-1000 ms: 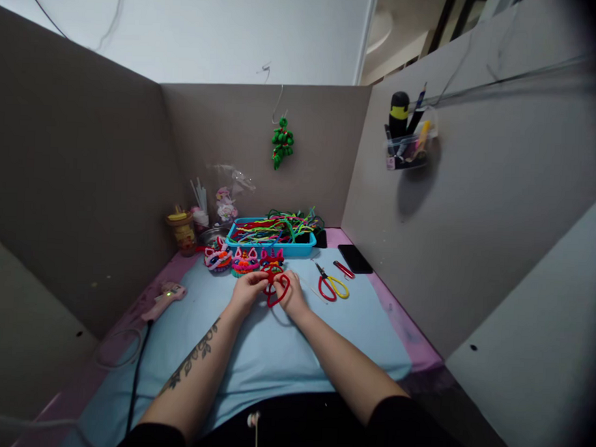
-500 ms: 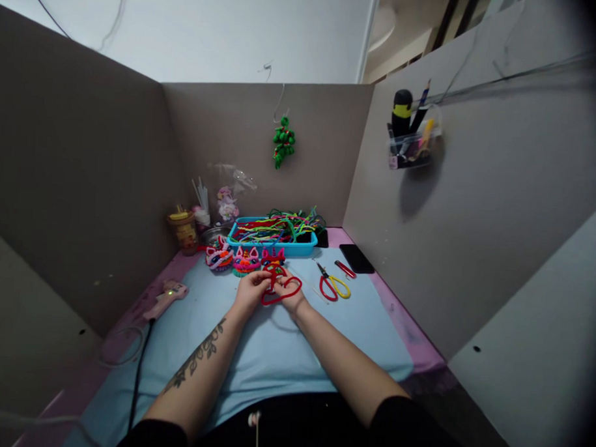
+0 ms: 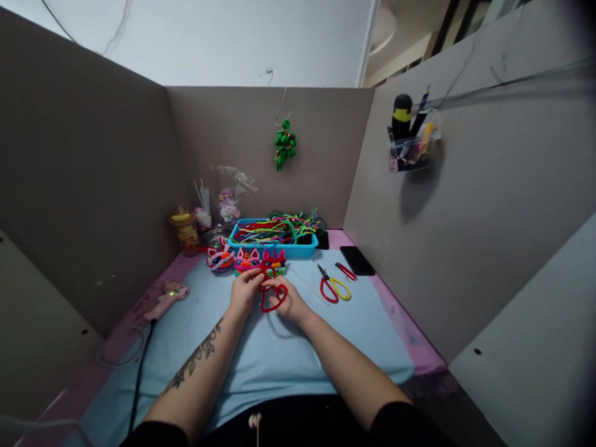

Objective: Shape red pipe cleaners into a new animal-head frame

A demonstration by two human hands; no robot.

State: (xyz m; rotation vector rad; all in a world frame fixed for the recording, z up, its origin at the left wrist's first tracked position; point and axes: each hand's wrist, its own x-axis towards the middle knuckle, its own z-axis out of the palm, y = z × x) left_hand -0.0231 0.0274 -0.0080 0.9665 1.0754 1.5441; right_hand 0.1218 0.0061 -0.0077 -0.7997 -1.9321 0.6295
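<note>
Both hands meet over the blue cloth, around a red pipe cleaner (image 3: 264, 308) bent into loops. My left hand (image 3: 245, 289) pinches its upper part between thumb and fingers. Closed on the lower part, my right hand (image 3: 288, 300) has a red loop hanging below its fingertips. Just beyond the hands stand several colourful animal heads made of pipe cleaners, among them a pink-eared one (image 3: 246, 261) and a white and purple one (image 3: 220, 256). The third head (image 3: 276, 256) is partly hidden by the red loops.
A blue tray (image 3: 297, 251) heaped with coloured pipe cleaners stands at the back. To the right lie red-and-yellow-handled scissors (image 3: 335, 289), a red cutter (image 3: 346, 271) and a black phone (image 3: 357, 260). A pink glue gun (image 3: 167, 300) with a black cord lies left. Grey panels enclose three sides.
My left hand has shifted slightly left. The red loop has swung from sticking out on the right to hanging lower between the hands, and my right fingers have moved along it.
</note>
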